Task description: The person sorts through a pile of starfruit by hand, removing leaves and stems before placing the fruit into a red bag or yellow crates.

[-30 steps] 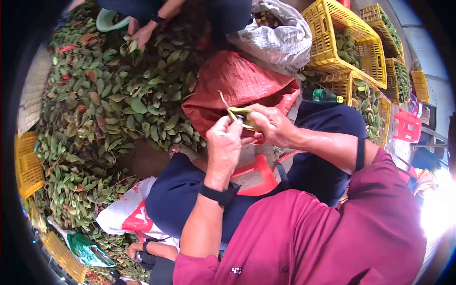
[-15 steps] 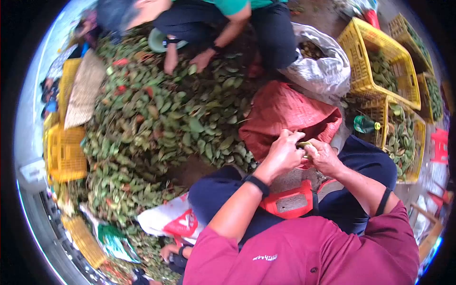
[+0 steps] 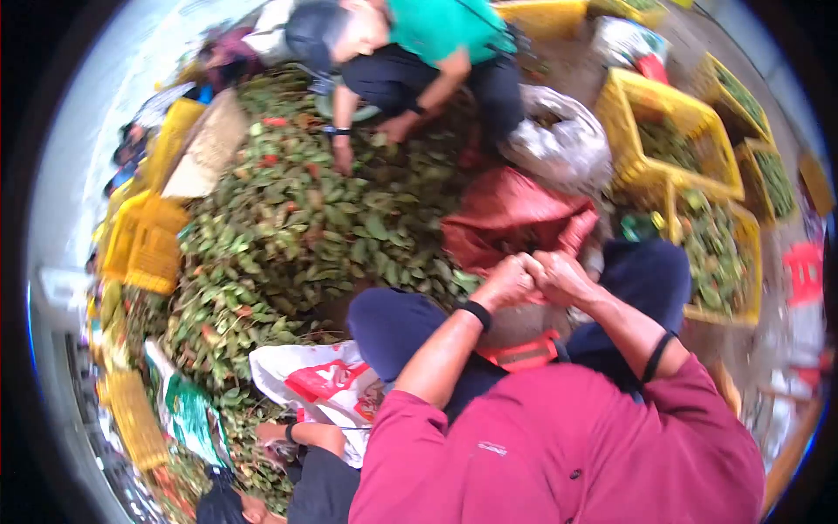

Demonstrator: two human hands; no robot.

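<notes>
Knuckle to knuckle, my left hand (image 3: 511, 278) and my right hand (image 3: 563, 276) meet over my lap, just at the near side of a red woven sack (image 3: 497, 218). Both have their fingers closed, and whatever they may grip is hidden and blurred. The sack's mouth gapes toward my hands, its inside dark. To the left spreads a large pile of green leaves (image 3: 314, 236) with some reddish ones among them. Part of a red-edged piece (image 3: 522, 352) shows between my knees, below my wrists.
Across the pile a crouching person in a green shirt (image 3: 441, 35) reaches into the leaves. A white sack (image 3: 559, 144) and a yellow crate (image 3: 672, 175) stand ahead right. Another person's hand (image 3: 272, 434) is at lower left, near a white and red bag (image 3: 319, 380).
My hands have drawn together and their fingers closed; the small greenish piece between them no longer shows. The view has shifted, and more of both other people is visible.
</notes>
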